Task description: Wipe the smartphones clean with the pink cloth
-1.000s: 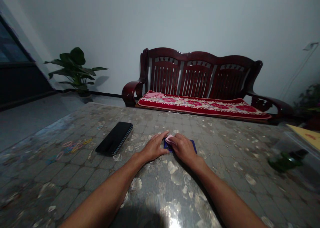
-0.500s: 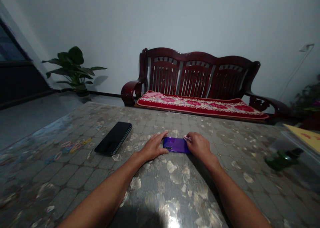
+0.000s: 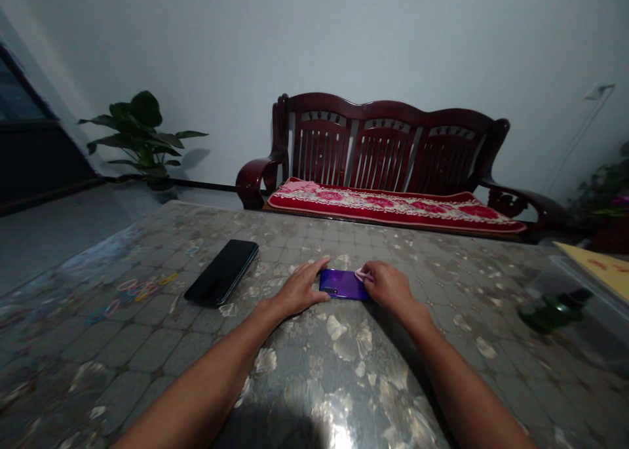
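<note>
- My left hand (image 3: 302, 288) has its thumb and fingers clasped over one end of the purple phone (image 3: 344, 284), from its two long edges; if that hold is too light, a sideways push from the other hand could turn the phone on the worktop (image 3: 314, 364).
- My right hand (image 3: 390, 284) has its fingers closed on a small pink cloth (image 3: 362, 275) at the phone's other end. If the pinch is loose, the cloth could bunch or slip out, leaving bare fingertips to smear the glossy back.
- The phone lies flat between my hands, camera corner beside my left thumb; a hard pass there could catch the cloth on the lens edge.
- The worktop looks glossy, so I judge the phone could slide if I press at an angle.
- Swinging my left elbow wide could knock the black phone (image 3: 222, 273) or scatter the rubber bands (image 3: 142, 290); both lie well apart from my fingers.
- The green bottle (image 3: 553, 311) is safe unless my right arm sweeps outward.
</note>
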Motion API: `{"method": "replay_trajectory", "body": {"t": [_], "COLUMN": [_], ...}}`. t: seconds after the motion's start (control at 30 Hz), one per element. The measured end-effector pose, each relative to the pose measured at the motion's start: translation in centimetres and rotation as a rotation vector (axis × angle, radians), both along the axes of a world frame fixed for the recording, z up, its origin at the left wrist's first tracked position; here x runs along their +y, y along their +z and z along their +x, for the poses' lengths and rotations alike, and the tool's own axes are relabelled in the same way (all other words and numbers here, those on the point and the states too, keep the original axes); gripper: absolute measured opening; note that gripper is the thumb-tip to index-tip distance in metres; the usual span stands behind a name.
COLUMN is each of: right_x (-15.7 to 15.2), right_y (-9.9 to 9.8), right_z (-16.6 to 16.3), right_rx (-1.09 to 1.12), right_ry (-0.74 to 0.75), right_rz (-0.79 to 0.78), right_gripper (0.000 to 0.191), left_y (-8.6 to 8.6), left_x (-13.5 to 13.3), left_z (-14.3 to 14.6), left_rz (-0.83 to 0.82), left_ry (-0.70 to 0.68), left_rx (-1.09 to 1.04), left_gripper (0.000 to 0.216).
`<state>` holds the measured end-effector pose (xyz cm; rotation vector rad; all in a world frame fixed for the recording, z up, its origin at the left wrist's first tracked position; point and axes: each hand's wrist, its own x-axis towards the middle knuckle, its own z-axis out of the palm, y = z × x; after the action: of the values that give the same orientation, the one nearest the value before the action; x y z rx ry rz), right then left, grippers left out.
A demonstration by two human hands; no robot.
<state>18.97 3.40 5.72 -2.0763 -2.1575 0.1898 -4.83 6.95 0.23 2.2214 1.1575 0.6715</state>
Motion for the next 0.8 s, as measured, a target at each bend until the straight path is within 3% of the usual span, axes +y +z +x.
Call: {"method": "replay_trajectory", "body": {"t": [0.13, 0.37, 0.63, 0.8], "right_x": [0.6, 0.8, 0.8, 0.7], "right_y": [0.1, 1.0, 1.3, 1.4], "right_z": [1.6, 3.4, 3.2, 3.4], "right_rx": [-0.021, -0.012, -0.061, -0.067], "right_ry": [-0.028, 0.089, 0.049, 0.102], "right_rz": [-0.023, -0.229, -0.147, -0.216], "right_gripper": [0.025, 0.023, 0.024, 0.024], "left_y": [0.2, 0.0, -0.5, -0.3], "left_x": [-0.1, 0.0, 0.2, 0.1], "left_z": [0.0, -0.1, -0.2, -0.1], "left_rz": [-0.005, 0.002, 0.02, 0.021], "left_ry": [0.0, 0.001, -0.007, -0.008], "left_rx": [0.001, -0.004, -0.016, 0.004], "left_gripper": [0.089, 0.087, 0.088, 0.087]}}
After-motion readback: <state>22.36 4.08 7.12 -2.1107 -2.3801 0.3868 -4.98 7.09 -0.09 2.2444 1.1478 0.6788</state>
